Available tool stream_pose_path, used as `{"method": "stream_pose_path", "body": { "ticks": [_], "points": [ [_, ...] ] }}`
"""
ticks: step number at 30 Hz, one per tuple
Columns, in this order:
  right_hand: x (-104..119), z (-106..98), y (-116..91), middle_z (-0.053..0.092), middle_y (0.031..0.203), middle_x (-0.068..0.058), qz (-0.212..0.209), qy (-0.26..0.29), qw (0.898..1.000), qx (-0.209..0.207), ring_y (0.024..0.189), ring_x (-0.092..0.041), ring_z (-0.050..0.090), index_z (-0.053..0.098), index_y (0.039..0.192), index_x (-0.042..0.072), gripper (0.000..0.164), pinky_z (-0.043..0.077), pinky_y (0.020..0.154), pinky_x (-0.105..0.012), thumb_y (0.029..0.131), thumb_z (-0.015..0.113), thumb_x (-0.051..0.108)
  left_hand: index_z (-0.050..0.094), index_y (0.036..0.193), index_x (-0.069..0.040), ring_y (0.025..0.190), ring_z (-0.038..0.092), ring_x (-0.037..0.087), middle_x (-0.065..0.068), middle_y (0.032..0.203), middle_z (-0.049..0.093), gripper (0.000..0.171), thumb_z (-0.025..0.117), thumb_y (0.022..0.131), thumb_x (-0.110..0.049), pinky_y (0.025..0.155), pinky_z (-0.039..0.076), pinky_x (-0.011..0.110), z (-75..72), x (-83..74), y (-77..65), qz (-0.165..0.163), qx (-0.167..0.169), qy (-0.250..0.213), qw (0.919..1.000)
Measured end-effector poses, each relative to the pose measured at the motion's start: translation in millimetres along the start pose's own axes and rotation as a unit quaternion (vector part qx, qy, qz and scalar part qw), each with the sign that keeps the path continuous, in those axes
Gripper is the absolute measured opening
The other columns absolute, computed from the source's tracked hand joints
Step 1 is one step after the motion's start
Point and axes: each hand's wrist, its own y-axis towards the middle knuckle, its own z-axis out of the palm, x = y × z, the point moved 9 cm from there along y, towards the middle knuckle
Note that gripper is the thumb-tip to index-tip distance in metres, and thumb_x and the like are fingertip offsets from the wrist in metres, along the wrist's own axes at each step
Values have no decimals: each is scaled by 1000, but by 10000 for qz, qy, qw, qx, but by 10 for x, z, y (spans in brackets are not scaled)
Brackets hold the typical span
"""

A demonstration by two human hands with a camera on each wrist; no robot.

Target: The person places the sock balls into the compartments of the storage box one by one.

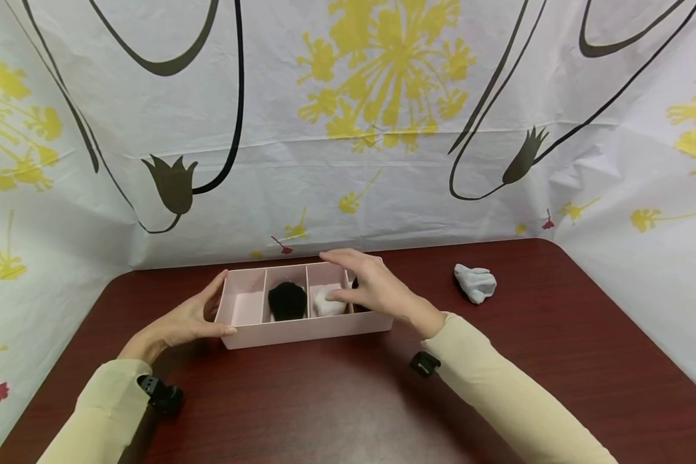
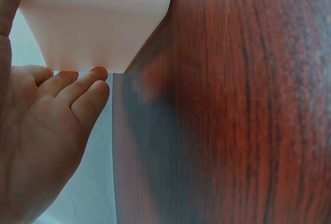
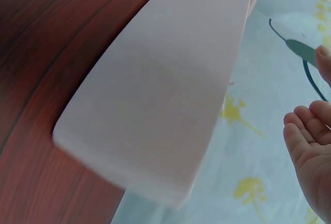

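Note:
A pale pink divided box (image 1: 310,332) stands near the back of the table. My left hand (image 1: 188,319) grips its left end, thumb at the front corner and fingers along the end wall; in the left wrist view the fingertips touch the pink wall (image 2: 103,27). Over the right part of the box, my right hand (image 1: 377,287) hovers with thumb and fingers spread and nothing held. Below its thumb lies a white cloth bundle (image 1: 327,303) in one compartment. A black bundle (image 1: 287,301) sits in the compartment to its left. Another dark bundle (image 1: 356,283) is mostly hidden behind the right hand.
A crumpled light grey cloth (image 1: 475,283) lies on the dark red-brown table (image 1: 336,399), right of the box. Close behind the table's back edge hangs a white sheet (image 1: 278,116) with yellow and grey flower prints. The leftmost compartment (image 1: 248,308) shows its bare bottom.

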Motion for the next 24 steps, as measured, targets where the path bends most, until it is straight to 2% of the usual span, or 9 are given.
{"method": "stream_pose_path", "body": {
  "ticks": [3,4,6,8,11,13,16,18,24],
  "points": [
    [-66,-114,-86,59,125,-15,111,33,9999,-111,114,-24,57,56,128,-1,61,46,92,-38,75,79,17,-10,151,-17,138,17,45,19,156,4,113,76,77,-13,88,36,11,5,-8,1,27,17,27,10000],
    [-92,-156,-119,59,126,-15,171,51,9997,-164,115,-25,56,56,128,-1,61,46,91,-38,75,79,16,-10,151,-17,138,17,45,20,156,4,113,76,77,-13,89,36,11,5,-9,2,39,21,44,10000],
    [-165,-230,-185,59,126,-14,353,72,9991,-229,102,-24,61,56,129,0,62,48,86,-39,74,80,16,-10,151,-16,138,16,46,20,156,3,113,75,78,-13,89,36,12,5,-14,3,74,33,80,9999],
    [-234,-308,-254,59,127,-13,535,57,9981,-305,100,-24,62,55,130,1,63,48,86,-39,73,80,16,-9,152,-17,138,15,46,19,156,2,113,76,77,-13,89,36,12,0,-4,2,44,16,79,10000],
    [-339,-420,-355,59,127,-13,748,33,9964,-404,102,-25,62,55,130,2,64,47,89,-39,73,81,15,-9,152,-16,138,15,47,19,157,0,113,75,77,-12,88,36,11,-3,5,-4,46,15,57,10000],
    [-399,-498,-427,59,127,-13,828,58,9953,-491,115,-27,57,55,130,1,64,45,95,-38,72,81,13,-10,152,-17,138,15,46,17,157,0,113,75,77,-12,87,36,10,-4,17,-9,25,14,12,10000],
    [-500,-620,-553,59,126,-14,920,114,9938,-611,115,-29,57,55,129,0,63,45,95,-37,72,81,10,-10,151,-17,139,14,45,15,157,-1,113,75,77,-11,87,37,10,-2,25,-10,28,20,-40,10000],
    [-573,-712,-647,59,125,-16,981,90,9927,-691,114,-30,57,55,128,-1,63,45,95,-34,71,81,8,-10,151,-16,139,14,45,15,157,-2,113,75,77,-11,87,37,10,-2,22,-6,57,21,-34,10000],
    [-860,-975,-965,58,126,-16,1396,-277,9869,-758,112,-32,58,55,129,-1,62,38,93,-9,73,80,8,-10,151,-15,139,13,45,16,157,-3,113,75,78,-12,88,36,9,-3,17,3,76,21,33,10000]
  ]
}}
